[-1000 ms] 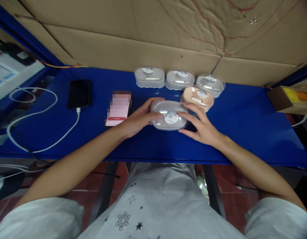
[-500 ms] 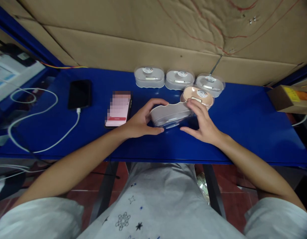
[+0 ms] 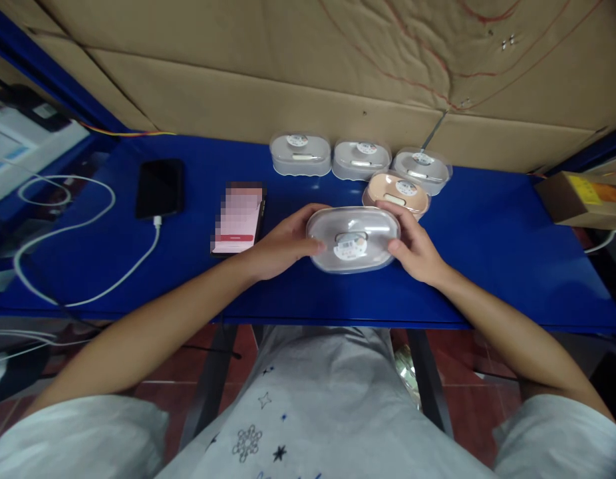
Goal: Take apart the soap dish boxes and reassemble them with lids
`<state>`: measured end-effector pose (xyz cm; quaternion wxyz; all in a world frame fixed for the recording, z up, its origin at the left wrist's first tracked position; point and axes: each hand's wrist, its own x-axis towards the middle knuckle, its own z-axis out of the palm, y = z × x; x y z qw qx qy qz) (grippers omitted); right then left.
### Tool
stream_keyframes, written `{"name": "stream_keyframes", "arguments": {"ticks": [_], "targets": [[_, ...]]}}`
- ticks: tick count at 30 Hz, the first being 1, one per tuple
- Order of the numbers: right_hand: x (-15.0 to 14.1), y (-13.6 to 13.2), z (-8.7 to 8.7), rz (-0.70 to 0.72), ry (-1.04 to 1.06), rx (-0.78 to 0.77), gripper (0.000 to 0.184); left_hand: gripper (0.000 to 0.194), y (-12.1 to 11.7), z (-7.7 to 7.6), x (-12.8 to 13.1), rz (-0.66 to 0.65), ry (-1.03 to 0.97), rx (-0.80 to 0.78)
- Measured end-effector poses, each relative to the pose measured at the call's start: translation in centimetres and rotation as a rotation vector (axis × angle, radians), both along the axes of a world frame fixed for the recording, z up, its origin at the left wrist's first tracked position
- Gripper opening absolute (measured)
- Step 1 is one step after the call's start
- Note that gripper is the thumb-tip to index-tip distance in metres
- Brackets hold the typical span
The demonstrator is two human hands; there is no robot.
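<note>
An oval grey box with a clear lid (image 3: 322, 229) is held between my two hands, its lid tilted up toward me. A round white sticker with a barcode shows on the lid. My left hand (image 3: 288, 246) grips the box's left end, thumb on the lid's edge. At the right end my right hand (image 3: 418, 249) holds it the same way. The fingers behind the box are partly hidden. Just beyond it stands a similar box in peach (image 3: 382, 186), close to my right fingers.
Three grey lidded boxes, the left one (image 3: 283, 156) included, line the back by the cardboard wall (image 3: 228, 93). A lit phone (image 3: 235, 219) lies left of my left hand. Farther left is a dark phone (image 3: 159, 188) on a white cable (image 3: 113, 279). A cardboard box (image 3: 562, 206) sits far right.
The grey box has turned in my hands, so its lid and sticker now face me. My right thumb has moved from apart onto the lid's right end.
</note>
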<state>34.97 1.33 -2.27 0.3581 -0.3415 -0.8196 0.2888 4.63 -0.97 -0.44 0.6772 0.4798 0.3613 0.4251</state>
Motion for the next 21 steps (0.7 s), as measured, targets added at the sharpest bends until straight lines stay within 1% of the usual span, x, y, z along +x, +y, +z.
{"name": "stream_keyframes", "arguments": {"ticks": [2, 4, 6, 7, 8, 12, 16, 19, 21], "targets": [[0.0, 0.1, 0.0, 0.028, 0.001, 0.025, 0.079, 0.051, 0.3, -0.1, 0.2, 0.042, -0.031, -0.123], [-0.1, 0.1, -0.1, 0.061, -0.046, 0.113, 0.09, 0.041, 0.7, -0.1, 0.3, 0.082, -0.048, -0.212], [-0.2, 0.0, -0.1, 0.067, -0.142, 0.228, 0.106, 0.037, 1.1, 0.1, 0.1, 0.105, -0.05, -0.251], [-0.3, -0.2, -0.1, 0.063, -0.191, 0.269, 0.11, 0.037, 1.2, 0.2, 0.0, 0.105, -0.049, -0.258], [-0.4, -0.3, 0.0, 0.056, -0.231, 0.292, 0.109, 0.038, 1.4, 0.2, -0.1, 0.098, -0.047, -0.262], [-0.5, -0.6, 0.3, -0.004, -0.288, 0.26, 0.083, 0.039, 1.7, 0.2, -0.4, 0.076, -0.052, -0.276], [-0.5, -0.4, 0.5, -0.055, -0.248, 0.228, 0.057, 0.037, 1.5, -0.3, -0.2, 0.102, -0.039, -0.265], [-0.6, -0.3, 0.5, -0.059, -0.232, 0.245, 0.051, 0.036, 1.4, -0.6, 0.0, 0.135, -0.006, -0.257], [-0.6, -0.2, 0.5, -0.047, -0.257, 0.259, 0.05, 0.035, 1.5, -0.7, -0.1, 0.231, 0.058, -0.199]]}}
